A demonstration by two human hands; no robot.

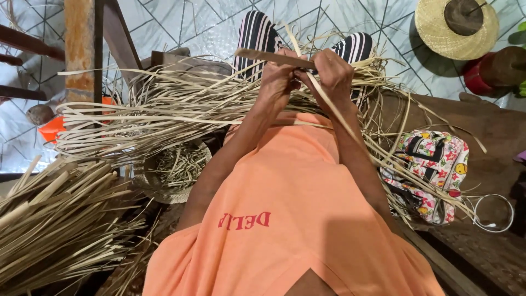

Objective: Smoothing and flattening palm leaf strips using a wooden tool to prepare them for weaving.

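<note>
Tiled floor beyond; both hands' fingers (285,71) curled tight around one straw strip (334,104).

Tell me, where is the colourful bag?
The bag lies at the right of the head view, on the brown bench beside the person's right arm, with a white cable next to it.

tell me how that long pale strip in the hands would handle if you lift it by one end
The strip would probably droop: it already bends down from the right hand across the lap. It looks thin and flat, so likely very light. The left hand pinches it too, suggesting it needs two hands to stay straight.
</note>
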